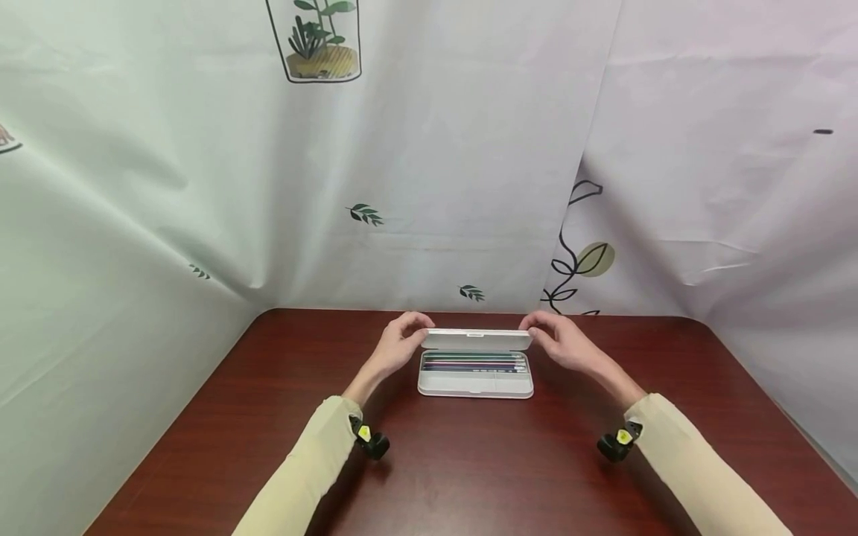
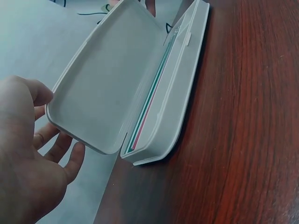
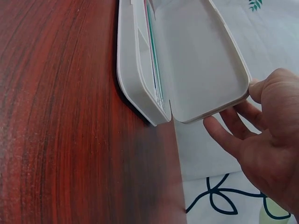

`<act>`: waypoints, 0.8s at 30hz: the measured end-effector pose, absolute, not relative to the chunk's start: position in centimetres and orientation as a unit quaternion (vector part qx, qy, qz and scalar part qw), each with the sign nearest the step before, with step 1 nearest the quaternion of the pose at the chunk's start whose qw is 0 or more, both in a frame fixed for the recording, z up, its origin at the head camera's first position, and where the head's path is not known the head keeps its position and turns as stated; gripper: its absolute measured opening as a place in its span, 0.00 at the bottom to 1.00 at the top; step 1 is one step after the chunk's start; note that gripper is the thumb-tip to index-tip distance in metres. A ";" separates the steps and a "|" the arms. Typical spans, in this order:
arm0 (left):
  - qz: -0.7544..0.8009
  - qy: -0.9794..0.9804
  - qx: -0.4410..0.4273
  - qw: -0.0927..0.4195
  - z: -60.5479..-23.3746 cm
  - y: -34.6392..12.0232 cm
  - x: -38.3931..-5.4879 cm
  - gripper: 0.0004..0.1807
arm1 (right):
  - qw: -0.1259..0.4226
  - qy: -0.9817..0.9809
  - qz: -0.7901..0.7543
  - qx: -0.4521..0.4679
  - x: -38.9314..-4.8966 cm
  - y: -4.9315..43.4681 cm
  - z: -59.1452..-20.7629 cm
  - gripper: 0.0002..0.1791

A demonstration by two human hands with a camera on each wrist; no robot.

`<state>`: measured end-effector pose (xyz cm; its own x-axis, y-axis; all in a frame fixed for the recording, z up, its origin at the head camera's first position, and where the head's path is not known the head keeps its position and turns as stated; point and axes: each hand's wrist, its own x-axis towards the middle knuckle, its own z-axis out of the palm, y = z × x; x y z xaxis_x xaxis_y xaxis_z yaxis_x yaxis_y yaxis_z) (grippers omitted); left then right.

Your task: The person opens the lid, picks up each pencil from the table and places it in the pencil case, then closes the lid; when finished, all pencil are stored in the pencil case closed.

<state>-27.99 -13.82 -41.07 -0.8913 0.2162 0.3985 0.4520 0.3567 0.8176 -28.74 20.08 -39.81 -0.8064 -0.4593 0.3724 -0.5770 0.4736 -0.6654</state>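
Observation:
A white pencil case (image 1: 456,384) lies on the table with its lid (image 1: 477,342) raised on the hinge at the back. Several pencils (image 1: 469,363), green, pink and dark blue, lie in the rear of the base. At the lid's left corner, my left hand (image 1: 401,346) pinches the edge, thumb on the inner side and fingers behind. My right hand (image 1: 566,346) pinches the opposite corner the same way. The left wrist view shows the lid's smooth inner face (image 2: 103,74). In the right wrist view, the base (image 3: 133,70) stands flat on the wood.
The dark red-brown table (image 1: 462,461) reaches back to a white cloth backdrop (image 1: 456,164) printed with plants. That backdrop hangs close behind the lid. Wrist cameras (image 1: 372,442) sit on both sleeves.

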 end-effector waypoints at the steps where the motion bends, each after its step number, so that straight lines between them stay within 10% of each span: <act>1: -0.531 -0.815 -0.204 0.110 -41.1 -13.8 -27.9 0.07 | 0.071 -0.856 0.413 0.303 -28.7 20.1 -39.8 0.08; 24: -0.502 -0.818 -0.260 0.102 -38.6 -13.7 -23.9 0.06 | 0.073 -0.859 0.377 0.339 -27.3 20.1 -39.8 0.09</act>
<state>-23.95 -13.66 -38.63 -0.8437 0.3230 0.4288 0.5286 0.3608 0.7684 -27.29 20.14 -39.77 -0.7603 -0.5270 0.3799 -0.6364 0.4867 -0.5985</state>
